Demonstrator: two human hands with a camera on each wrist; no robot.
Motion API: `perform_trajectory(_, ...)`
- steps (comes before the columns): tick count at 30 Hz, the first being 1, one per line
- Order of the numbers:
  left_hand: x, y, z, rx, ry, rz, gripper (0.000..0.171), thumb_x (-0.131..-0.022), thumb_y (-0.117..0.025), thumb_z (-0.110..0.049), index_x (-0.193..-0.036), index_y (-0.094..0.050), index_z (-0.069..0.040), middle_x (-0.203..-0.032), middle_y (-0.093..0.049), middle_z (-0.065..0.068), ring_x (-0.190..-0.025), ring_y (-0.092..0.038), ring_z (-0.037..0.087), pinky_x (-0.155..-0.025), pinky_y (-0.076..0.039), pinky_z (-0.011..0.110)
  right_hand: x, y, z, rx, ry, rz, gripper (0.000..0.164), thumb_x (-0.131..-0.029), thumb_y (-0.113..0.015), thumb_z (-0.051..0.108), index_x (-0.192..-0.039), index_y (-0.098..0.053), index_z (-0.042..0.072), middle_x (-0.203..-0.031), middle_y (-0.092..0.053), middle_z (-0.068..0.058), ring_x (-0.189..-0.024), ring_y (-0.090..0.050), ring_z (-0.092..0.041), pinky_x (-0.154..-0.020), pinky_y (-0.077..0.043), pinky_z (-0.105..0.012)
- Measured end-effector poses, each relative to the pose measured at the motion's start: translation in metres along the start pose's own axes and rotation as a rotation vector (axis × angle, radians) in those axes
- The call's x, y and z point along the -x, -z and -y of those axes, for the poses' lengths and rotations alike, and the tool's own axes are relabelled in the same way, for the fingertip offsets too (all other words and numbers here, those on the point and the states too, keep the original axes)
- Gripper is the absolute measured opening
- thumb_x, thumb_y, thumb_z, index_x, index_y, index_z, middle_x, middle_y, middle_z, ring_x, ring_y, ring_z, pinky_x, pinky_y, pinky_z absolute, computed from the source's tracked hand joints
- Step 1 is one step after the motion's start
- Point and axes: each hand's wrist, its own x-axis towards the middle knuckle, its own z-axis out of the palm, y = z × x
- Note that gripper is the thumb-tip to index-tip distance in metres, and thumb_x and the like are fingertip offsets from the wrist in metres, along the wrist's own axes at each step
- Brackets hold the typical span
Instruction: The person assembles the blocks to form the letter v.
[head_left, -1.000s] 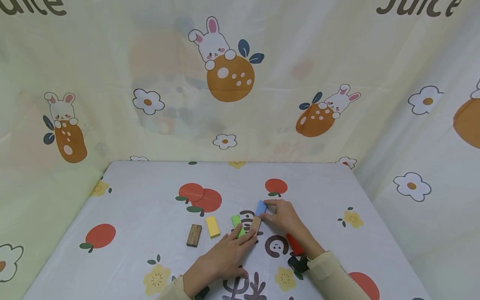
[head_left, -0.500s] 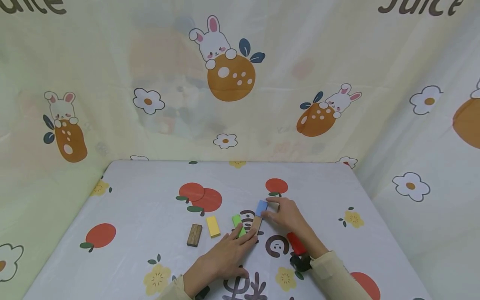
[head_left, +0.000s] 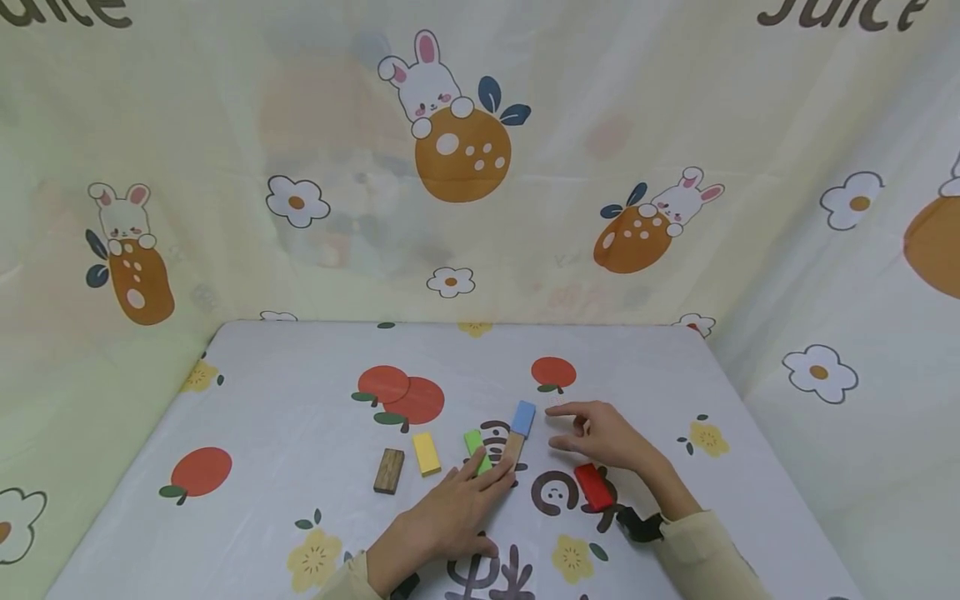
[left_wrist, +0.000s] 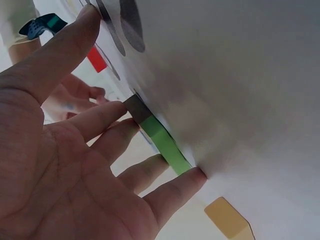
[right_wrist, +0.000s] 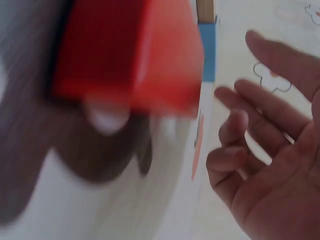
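My left hand (head_left: 453, 512) lies low over the table, fingers extended against a green block (head_left: 473, 441) and a light wooden block (head_left: 514, 446). In the left wrist view its fingertips touch the edge of the green block (left_wrist: 165, 145) and a brownish block (left_wrist: 136, 107) at its end. A blue block (head_left: 523, 418) sits end to end with the light wooden one, pointing away from me. My right hand (head_left: 600, 433) is just right of the blue block, apart from it, thumb and index finger spread and holding nothing. The left hand covers the near ends of both blocks.
A red block (head_left: 595, 487) lies near my right wrist and looms large in the right wrist view. Left of the green block are a yellow block (head_left: 426, 454) and a dark wooden block (head_left: 388, 472). A printed white cloth (head_left: 262, 500) covers the table, with a patterned curtain (head_left: 337, 275) behind.
My right hand has let go of the blue block and moved to the right, leaving the red block more in view. The left hand has stayed in place.
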Motion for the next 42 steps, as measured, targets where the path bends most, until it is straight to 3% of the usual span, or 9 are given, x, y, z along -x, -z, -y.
perform_trajectory(7, 0.000, 0.000, 0.000, -0.010, 0.003, 0.001, 0.099, -0.084, -0.086, -0.052, -0.166, -0.036, -0.030, -0.177, -0.023, -0.014, -0.168, -0.019, 0.029, -0.124, -0.042, 0.056, 0.013, 0.007, -0.014, -0.037, 0.075, 0.087, 0.049, -0.089, -0.086, 0.032, -0.133, -0.075, 0.014, -0.083, -0.062, 0.000, -0.080, -0.055, -0.013, -0.061, -0.047, -0.021)
perform_trajectory(14, 0.001, 0.000, 0.000, 0.005, -0.004, -0.001, 0.098, -0.084, -0.087, -0.050, -0.166, -0.036, -0.029, -0.177, -0.024, -0.013, -0.168, -0.019, 0.030, -0.124, -0.041, 0.056, 0.026, 0.012, -0.029, -0.061, 0.094, 0.155, 0.052, -0.087, -0.088, 0.035, -0.133, -0.075, 0.017, -0.083, -0.062, 0.001, -0.074, -0.055, -0.007, -0.066, -0.046, -0.021)
perform_trajectory(22, 0.001, 0.000, 0.000, 0.000, -0.009, -0.013, 0.099, -0.084, -0.087, -0.050, -0.166, -0.037, -0.029, -0.177, -0.025, -0.013, -0.167, -0.020, 0.030, -0.124, -0.042, 0.057, 0.040, 0.018, -0.039, -0.071, 0.114, 0.226, 0.057, -0.083, -0.091, 0.037, -0.135, -0.074, 0.020, -0.113, -0.076, 0.001, -0.085, -0.057, -0.014, -0.068, -0.045, -0.021)
perform_trajectory(29, 0.001, -0.002, 0.002, 0.000, -0.011, -0.019, 0.099, -0.084, -0.087, -0.050, -0.166, -0.036, -0.029, -0.177, -0.025, -0.013, -0.167, -0.019, 0.030, -0.124, -0.042, 0.057, 0.048, 0.021, -0.047, -0.056, 0.110, 0.237, 0.059, -0.079, -0.093, 0.038, -0.134, -0.075, 0.024, -0.092, -0.069, 0.001, -0.081, -0.057, -0.015, -0.065, -0.043, -0.021)
perform_trajectory(37, 0.002, -0.003, 0.002, 0.012, -0.013, -0.022, 0.099, -0.084, -0.087, -0.050, -0.166, -0.036, -0.029, -0.178, -0.024, -0.013, -0.168, -0.019, 0.029, -0.124, -0.041, 0.057, 0.050, 0.020, -0.056, -0.076, 0.081, 0.262, 0.063, -0.076, -0.095, 0.036, -0.136, -0.073, 0.032, -0.121, -0.075, 0.011, -0.088, -0.057, -0.014, -0.069, -0.045, -0.022)
perform_trajectory(42, 0.002, -0.003, 0.003, 0.012, -0.017, -0.024, 0.099, -0.085, -0.086, -0.049, -0.167, -0.035, -0.028, -0.178, -0.023, -0.012, -0.168, -0.019, 0.030, -0.124, -0.040, 0.057, 0.052, 0.021, -0.058, -0.097, 0.095, 0.259, 0.062, -0.076, -0.096, 0.034, -0.134, -0.074, 0.030, -0.125, -0.076, 0.009, -0.088, -0.057, -0.016, -0.068, -0.044, -0.021)
